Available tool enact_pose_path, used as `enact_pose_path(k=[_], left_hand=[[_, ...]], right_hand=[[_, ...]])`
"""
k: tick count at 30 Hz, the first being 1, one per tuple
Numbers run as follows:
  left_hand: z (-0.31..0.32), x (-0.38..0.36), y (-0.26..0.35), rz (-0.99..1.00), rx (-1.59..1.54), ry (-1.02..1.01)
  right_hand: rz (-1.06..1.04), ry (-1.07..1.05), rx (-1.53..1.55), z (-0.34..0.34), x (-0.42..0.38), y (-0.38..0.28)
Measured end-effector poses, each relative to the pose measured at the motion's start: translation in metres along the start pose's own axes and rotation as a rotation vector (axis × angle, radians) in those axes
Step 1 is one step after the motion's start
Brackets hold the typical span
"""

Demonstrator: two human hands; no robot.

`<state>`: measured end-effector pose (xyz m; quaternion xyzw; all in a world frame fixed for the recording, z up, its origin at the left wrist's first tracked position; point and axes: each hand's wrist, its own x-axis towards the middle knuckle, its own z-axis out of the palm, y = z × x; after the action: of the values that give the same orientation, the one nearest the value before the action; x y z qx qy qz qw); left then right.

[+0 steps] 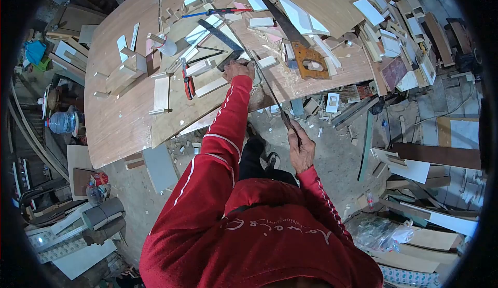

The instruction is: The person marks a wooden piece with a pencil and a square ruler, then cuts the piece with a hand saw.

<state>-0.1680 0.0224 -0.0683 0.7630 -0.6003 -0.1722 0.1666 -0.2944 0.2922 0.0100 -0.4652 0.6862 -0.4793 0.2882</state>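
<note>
– Left grip [239, 70]?
– Back upward, low over the desk [119, 127], arm stretched far; I can't tell whether it's closed.
– Right grip [302, 150]?
– Clenched round the thin tool [286, 119], nearer the body; the tool slants far and left.

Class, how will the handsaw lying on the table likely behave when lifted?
The handsaw probably feels handle-heavy, its wooden handle being chunky and its blade tapering. That long blade looks thin, so it may flex if pushed sideways.
</note>
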Motion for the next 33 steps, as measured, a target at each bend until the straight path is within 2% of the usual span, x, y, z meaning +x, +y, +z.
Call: enact_pose_path(k=[11, 13, 20, 22, 23, 25, 28, 29, 31, 33], left_hand=[[-0.005, -0.002, 0.000, 0.017, -0.051, 0.033], [0.001, 0.000, -0.003, 0.034, -0.050, 0.028], [0.004, 0.002, -0.005, 0.054, -0.039, 0.050], [0.003, 0.000, -0.005, 0.076, -0.040, 0.065], [0.005, 0.002, -0.005, 0.074, -0.040, 0.069], [0.012, 0.001, -0.006, 0.071, 0.016, 0.126], [0.037, 0.011, -0.019, 0.109, 0.048, 0.226], [0.029, 0.009, -0.016, 0.109, 0.050, 0.227], [0.008, 0.001, -0.006, 0.080, 0.008, 0.084], [0.012, 0.001, -0.007, 0.088, 0.012, 0.094]], right_hand=[[0.055, -0.007, -0.108, 0.008, 0.015, -0.007], [-0.080, 0.065, 0.015, 0.010, 0.014, 0.001], [-0.034, 0.045, -0.063, 0.019, 0.027, 0.001], [-0.173, 0.102, -0.082, 0.022, 0.028, 0.006], [-0.176, 0.099, -0.079, 0.025, 0.031, 0.005], [-0.060, 0.037, -0.024, 0.030, 0.035, 0.002], [-0.011, 0.003, -0.082, 0.029, 0.036, 0.000], [-0.012, 0.003, -0.080, 0.027, 0.034, 0.001], [-0.029, 0.005, -0.070, 0.023, 0.028, 0.003], [-0.037, 0.009, -0.089, 0.029, 0.033, 0.001]])
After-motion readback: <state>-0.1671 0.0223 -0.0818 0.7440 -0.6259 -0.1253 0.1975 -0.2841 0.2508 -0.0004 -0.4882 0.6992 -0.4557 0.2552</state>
